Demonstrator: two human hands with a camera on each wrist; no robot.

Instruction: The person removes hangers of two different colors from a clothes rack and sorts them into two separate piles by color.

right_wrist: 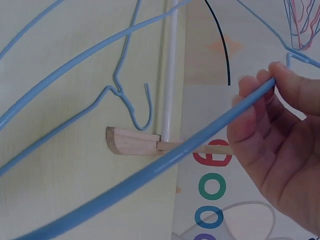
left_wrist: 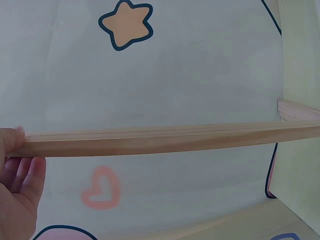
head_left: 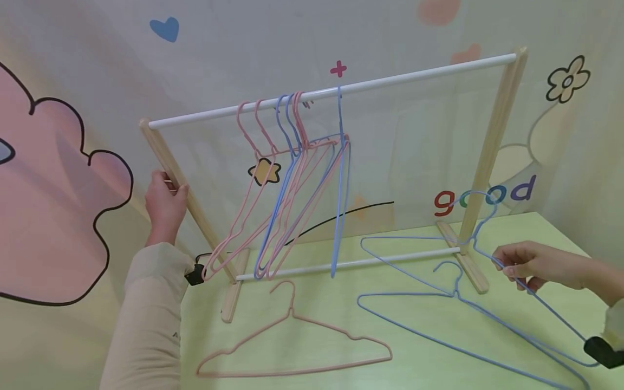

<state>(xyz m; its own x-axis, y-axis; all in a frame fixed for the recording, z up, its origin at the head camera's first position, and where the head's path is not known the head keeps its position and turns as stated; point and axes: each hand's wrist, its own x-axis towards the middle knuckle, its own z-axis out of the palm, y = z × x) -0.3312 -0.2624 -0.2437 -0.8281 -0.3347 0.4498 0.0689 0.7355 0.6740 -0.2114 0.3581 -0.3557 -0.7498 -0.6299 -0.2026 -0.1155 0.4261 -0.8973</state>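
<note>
My left hand (head_left: 166,205) grips the left wooden post (left_wrist: 150,140) of a clothes rack, thumb on one side and fingers on the other. At the right, my right hand (head_left: 541,266) pinches a blue hanger (right_wrist: 200,145) by its sloping shoulder, just below the hook. That hanger is raised in front of the right post (head_left: 492,151). Below it a second blue hanger (head_left: 404,325) lies on the table, and a pink hanger (head_left: 292,374) lies flat to the left. Several pink and blue hangers (head_left: 278,200) hang from the white top rail (head_left: 414,77), bunched left of its middle.
The rack stands on a pale green table (head_left: 312,325) on wooden feet (head_left: 470,271), with a white lower rail (head_left: 351,264) between the posts. A printed curtain (head_left: 414,162) with drawings hangs close behind. Black wrist cameras show at both sleeves.
</note>
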